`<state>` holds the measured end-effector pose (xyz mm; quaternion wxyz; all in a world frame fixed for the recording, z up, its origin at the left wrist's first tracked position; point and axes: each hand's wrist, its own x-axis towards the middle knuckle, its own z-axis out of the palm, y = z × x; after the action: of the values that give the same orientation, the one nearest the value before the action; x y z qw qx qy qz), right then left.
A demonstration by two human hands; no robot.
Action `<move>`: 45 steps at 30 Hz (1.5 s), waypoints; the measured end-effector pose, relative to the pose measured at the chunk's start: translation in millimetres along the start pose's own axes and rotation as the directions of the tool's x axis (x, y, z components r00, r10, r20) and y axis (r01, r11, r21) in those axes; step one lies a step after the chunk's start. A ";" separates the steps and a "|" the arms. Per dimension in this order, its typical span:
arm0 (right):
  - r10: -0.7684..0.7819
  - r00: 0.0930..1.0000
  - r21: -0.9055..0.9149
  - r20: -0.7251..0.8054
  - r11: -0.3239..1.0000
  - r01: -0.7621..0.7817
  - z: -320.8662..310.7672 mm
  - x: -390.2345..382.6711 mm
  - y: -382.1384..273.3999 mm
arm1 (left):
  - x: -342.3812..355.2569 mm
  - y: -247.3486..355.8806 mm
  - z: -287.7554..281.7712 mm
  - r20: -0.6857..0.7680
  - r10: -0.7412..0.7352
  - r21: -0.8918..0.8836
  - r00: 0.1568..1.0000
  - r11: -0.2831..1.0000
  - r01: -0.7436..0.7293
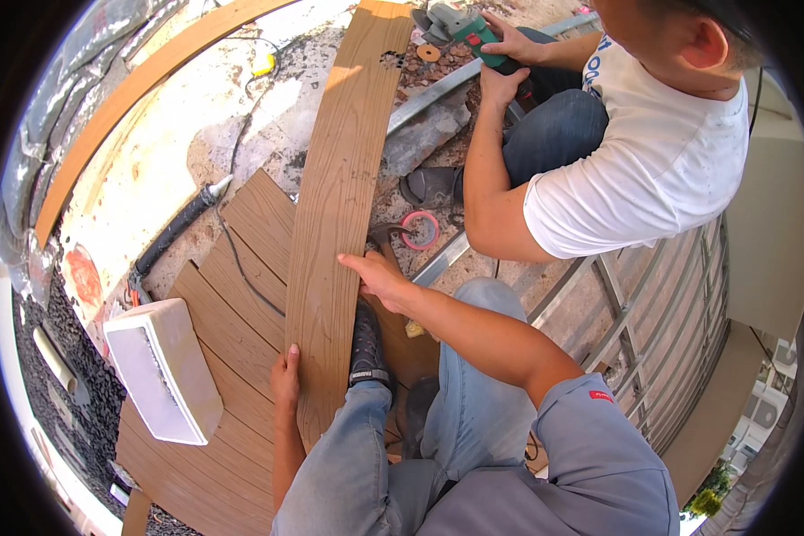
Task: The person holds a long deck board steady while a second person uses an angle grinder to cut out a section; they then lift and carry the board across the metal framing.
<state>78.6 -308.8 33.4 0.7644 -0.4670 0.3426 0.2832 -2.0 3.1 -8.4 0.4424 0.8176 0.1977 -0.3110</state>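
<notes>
A long brown wood-grain plank [339, 143] lies lengthwise before me over the laid decking boards [214, 322]. My left hand [285, 380] grips its left edge near my legs, fingers wrapped under it. My right hand [375, 279] holds the right edge farther up, thumb on top, fingers partly hidden. Just beyond my right hand are a hammer-like tool [384, 232], partly hidden, and a pink tape roll [420, 230]. A dark cable runs across the boards to the left of the plank.
At upper right a co-worker [634, 161] holds a green angle grinder [464, 36]. A white box [161, 371], caulking gun-like tube [174, 237] and curved strip [125, 103] lie left. Metal framing [625, 339] extends right; dark gravel [62, 304] edges the left.
</notes>
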 end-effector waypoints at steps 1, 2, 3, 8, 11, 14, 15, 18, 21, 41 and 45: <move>-0.004 1.000 0.002 0.003 1.000 0.004 -0.8 0.4 0.4 | 0.0 0.5 0.2 0.004 0.001 -0.001 1.000 1.000 -0.001; -0.009 1.000 0.005 0.005 1.000 0.009 -1.5 0.6 0.5 | 0.0 1.1 0.5 0.007 0.002 -0.001 1.000 1.000 -0.002; -0.009 1.000 0.005 0.006 1.000 0.009 -1.6 0.8 0.9 | -0.4 1.7 0.3 0.007 0.002 -0.001 1.000 1.000 -0.002; -0.004 1.000 -0.004 0.027 1.000 0.004 -0.6 -1.8 -1.8 | -1.4 2.5 -0.5 0.007 -0.005 0.011 1.000 1.000 0.005; -0.006 1.000 -0.001 0.021 1.000 0.006 0.1 -2.8 -2.5 | -0.9 1.4 -0.5 0.005 -0.010 0.017 1.000 1.000 0.009; -0.005 1.000 0.000 0.010 1.000 0.005 -1.4 -1.4 -0.7 | -1.8 3.2 1.6 -0.005 -0.013 0.011 1.000 1.000 0.013; -0.005 1.000 -0.001 0.012 1.000 0.005 -1.0 -1.3 -0.7 | -1.8 2.4 1.2 -0.007 -0.013 0.010 1.000 1.000 0.013; -0.011 0.999 -0.001 0.032 1.000 0.011 -1.1 -0.7 0.0 | -2.0 2.6 0.8 -0.007 -0.026 0.003 1.000 1.000 0.026; -0.013 1.000 0.004 0.024 1.000 0.013 -2.4 1.1 1.8 | -3.4 6.7 1.4 -0.002 -0.024 0.003 1.000 1.000 0.024; -0.016 1.000 -0.001 0.016 1.000 0.016 -3.2 2.6 3.6 | -2.0 4.6 1.1 0.016 0.020 -0.015 1.000 1.000 -0.020; -0.014 1.000 -0.006 0.017 1.000 0.014 -2.5 0.9 1.7 | -0.6 1.6 0.3 0.017 0.012 -0.006 1.000 1.000 -0.011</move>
<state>77.3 -310.3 31.0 0.7679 -0.4694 0.3319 0.2827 -1.6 1.9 -7.1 0.4481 0.8149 0.1902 -0.3147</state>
